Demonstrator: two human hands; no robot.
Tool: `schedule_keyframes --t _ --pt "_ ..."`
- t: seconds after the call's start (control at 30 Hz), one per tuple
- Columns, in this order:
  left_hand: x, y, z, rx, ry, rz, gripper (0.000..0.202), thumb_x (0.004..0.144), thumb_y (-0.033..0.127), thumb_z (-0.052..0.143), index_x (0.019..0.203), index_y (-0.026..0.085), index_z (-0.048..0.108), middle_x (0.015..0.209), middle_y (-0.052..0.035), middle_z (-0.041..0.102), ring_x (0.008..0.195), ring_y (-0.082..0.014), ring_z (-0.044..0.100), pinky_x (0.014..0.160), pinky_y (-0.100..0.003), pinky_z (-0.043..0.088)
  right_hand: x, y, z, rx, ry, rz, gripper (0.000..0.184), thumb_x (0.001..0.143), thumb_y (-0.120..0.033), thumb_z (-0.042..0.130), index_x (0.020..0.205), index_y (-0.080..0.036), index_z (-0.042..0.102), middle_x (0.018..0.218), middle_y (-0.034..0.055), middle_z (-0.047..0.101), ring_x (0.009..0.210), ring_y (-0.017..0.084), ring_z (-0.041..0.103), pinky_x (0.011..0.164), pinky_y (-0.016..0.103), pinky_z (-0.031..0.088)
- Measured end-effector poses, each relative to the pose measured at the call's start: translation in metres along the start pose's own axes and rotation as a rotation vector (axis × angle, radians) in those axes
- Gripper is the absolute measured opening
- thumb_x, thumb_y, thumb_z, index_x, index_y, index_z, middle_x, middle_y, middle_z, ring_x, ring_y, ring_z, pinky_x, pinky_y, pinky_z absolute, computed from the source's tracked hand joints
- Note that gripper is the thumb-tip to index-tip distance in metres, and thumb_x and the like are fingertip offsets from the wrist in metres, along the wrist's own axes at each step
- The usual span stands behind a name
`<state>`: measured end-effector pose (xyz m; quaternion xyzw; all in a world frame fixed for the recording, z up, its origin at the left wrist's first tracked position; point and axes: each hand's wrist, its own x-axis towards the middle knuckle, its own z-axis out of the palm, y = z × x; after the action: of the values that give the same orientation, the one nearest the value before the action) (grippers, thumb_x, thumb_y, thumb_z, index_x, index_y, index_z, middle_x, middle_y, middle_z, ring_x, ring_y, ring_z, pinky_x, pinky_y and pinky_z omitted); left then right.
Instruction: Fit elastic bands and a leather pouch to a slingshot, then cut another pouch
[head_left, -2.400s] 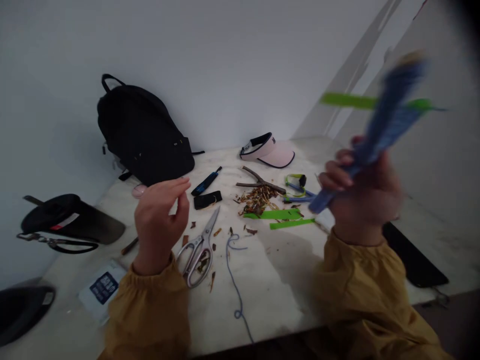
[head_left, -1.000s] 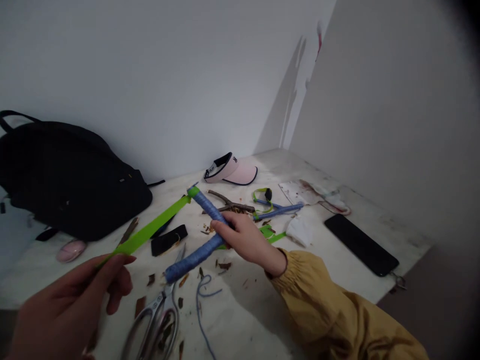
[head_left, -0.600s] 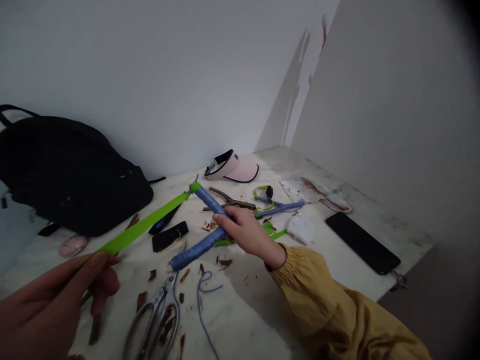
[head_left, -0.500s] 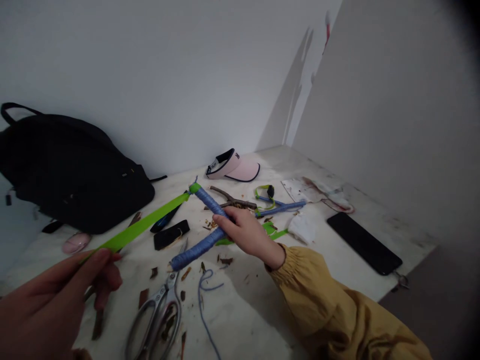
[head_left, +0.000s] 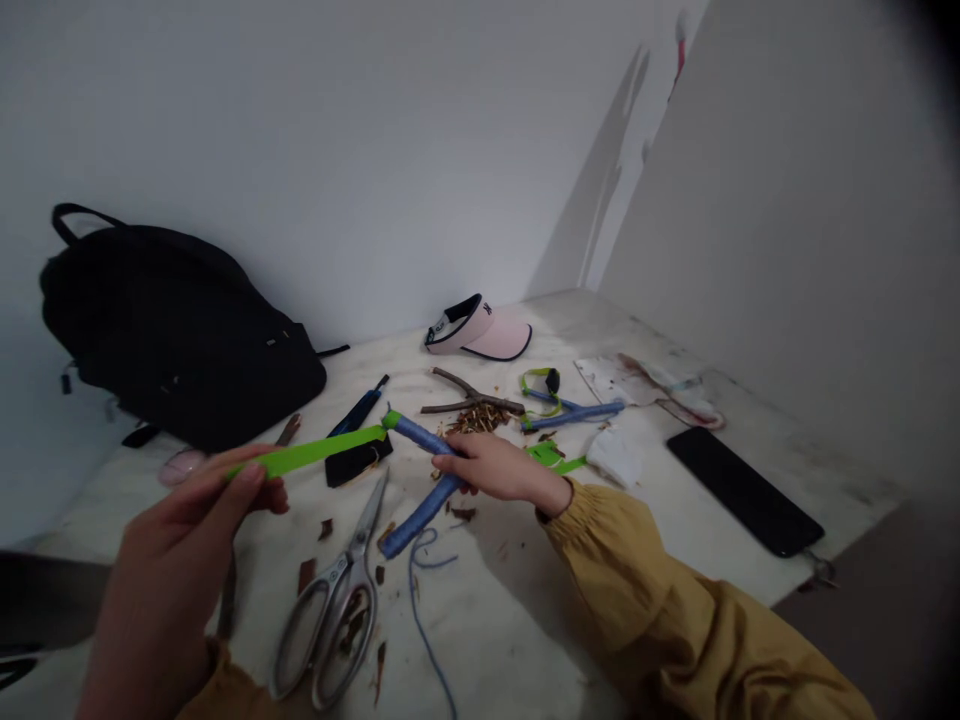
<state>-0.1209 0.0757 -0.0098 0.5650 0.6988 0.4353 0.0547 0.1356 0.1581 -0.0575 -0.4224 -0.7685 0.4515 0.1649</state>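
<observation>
My right hand [head_left: 491, 470] grips a forked stick wrapped in blue cord [head_left: 421, 482] at its fork, low over the white tabletop [head_left: 525, 620]. A bright green strip [head_left: 315, 452] runs taut from the stick's upper tip to my left hand [head_left: 187, 560], which pinches the strip's free end between thumb and fingers. Silver scissors [head_left: 337, 610] lie just below the stick, beside a loose blue cord [head_left: 427, 600].
A black backpack [head_left: 180, 330] sits at the back left, a pink visor [head_left: 484, 330] by the wall. A bare forked twig [head_left: 469, 398], bark chips, a second blue-wrapped slingshot [head_left: 570, 410], green scraps, a white tissue [head_left: 615, 455] and a black phone [head_left: 742, 490] lie to the right.
The stick has come lower and nearer the tabletop. My left hand has moved right and up toward it, so the green strip spans a shorter distance. The camera has shifted slightly left.
</observation>
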Motion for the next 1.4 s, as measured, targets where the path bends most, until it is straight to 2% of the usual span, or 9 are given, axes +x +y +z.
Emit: schedule_keyframes --t 0.17,0.3,0.4,0.53,0.8,0.93,1.03,1.17,1.4 --pt "0.005 0.014 0.007 0.059 -0.099 0.027 0.033 0.079 0.048 0.054 0.062 0.02 0.06 0.087 -0.0018 0.07 0.084 -0.0181 0.063 0.076 -0.027 0.048 0.009 0.019 -0.007 -0.034 0.049 0.061 0.031 0.091 -0.044 0.046 0.082 -0.017 0.058 0.069 0.0006 0.063 0.058 0.01 0.055 0.055 0.021 0.037" --pt "0.019 -0.022 0.022 0.155 -0.154 -0.063 0.033 0.085 0.047 0.048 0.092 0.02 0.066 0.063 0.0015 0.065 0.063 -0.0157 0.063 0.061 -0.026 0.049 0.016 0.039 -0.021 -0.116 0.215 0.154 0.036 0.094 -0.043 0.034 0.089 -0.015 0.057 0.076 0.0057 0.063 0.062 0.014 0.054 0.057 0.025 0.036" --pt "0.026 -0.058 0.042 0.261 -0.255 -0.074 0.023 0.087 0.037 0.054 0.087 0.018 0.066 0.08 -0.0019 0.068 0.074 -0.0164 0.065 0.071 -0.03 0.052 0.022 0.049 -0.022 -0.181 0.218 0.185 0.035 0.093 -0.041 0.037 0.086 -0.015 0.059 0.07 0.0058 0.062 0.058 0.014 0.052 0.056 0.026 0.035" --pt "0.029 -0.091 0.077 0.358 -0.332 -0.027 0.034 0.09 0.035 0.056 0.118 0.017 0.055 0.121 -0.0093 0.058 0.103 -0.0214 0.06 0.086 -0.043 0.053 0.027 0.05 -0.01 -0.233 0.161 0.161 0.036 0.094 -0.042 0.036 0.089 -0.016 0.061 0.071 0.005 0.065 0.06 0.015 0.056 0.058 0.025 0.037" --pt "0.03 -0.12 0.102 0.386 -0.4 -0.019 0.034 0.09 0.035 0.056 0.119 0.017 0.055 0.121 -0.0093 0.058 0.103 -0.0216 0.06 0.086 -0.043 0.053 0.032 0.046 0.025 -0.439 0.133 0.201 0.034 0.093 -0.036 0.041 0.091 -0.011 0.065 0.089 0.018 0.071 0.081 0.023 0.066 0.066 0.029 0.04" --pt "0.04 -0.111 0.089 0.355 -0.259 -0.027 0.031 0.089 0.036 0.057 0.114 0.017 0.057 0.115 -0.0083 0.06 0.097 -0.0198 0.061 0.083 -0.041 0.054 0.028 0.044 0.012 -0.512 0.245 0.231 0.036 0.092 -0.041 0.045 0.093 -0.013 0.066 0.101 0.0181 0.07 0.094 0.024 0.065 0.076 0.029 0.042" --pt "0.045 -0.093 0.064 0.306 -0.058 0.025 0.032 0.076 0.041 0.066 0.092 0.014 0.067 0.11 -0.0083 0.055 0.089 -0.0224 0.062 0.083 -0.039 0.054 0.021 0.055 -0.039 -0.55 0.381 0.318 0.04 0.095 -0.044 0.039 0.101 -0.014 0.064 0.104 0.0169 0.069 0.098 0.024 0.064 0.08 0.031 0.044" --pt "0.035 -0.056 0.032 0.208 0.101 0.16 0.039 0.076 0.046 0.063 0.103 0.018 0.067 0.124 -0.0069 0.046 0.106 -0.0264 0.056 0.082 -0.036 0.054 0.008 0.091 -0.12 -0.592 0.484 0.406 0.035 0.094 -0.034 0.047 0.119 -0.011 0.055 0.117 0.0164 0.062 0.105 0.023 0.061 0.09 0.039 0.048" --pt "-0.001 0.011 0.028 0.088 -0.004 0.418 0.02 0.078 0.033 0.058 0.091 0.022 0.068 0.11 -0.0061 0.054 0.101 -0.0232 0.058 0.075 -0.033 0.054 0.002 0.133 -0.15 -0.616 0.355 0.215 0.034 0.091 -0.035 0.055 0.119 -0.017 0.055 0.122 0.0091 0.058 0.103 0.02 0.06 0.087 0.042 0.053"
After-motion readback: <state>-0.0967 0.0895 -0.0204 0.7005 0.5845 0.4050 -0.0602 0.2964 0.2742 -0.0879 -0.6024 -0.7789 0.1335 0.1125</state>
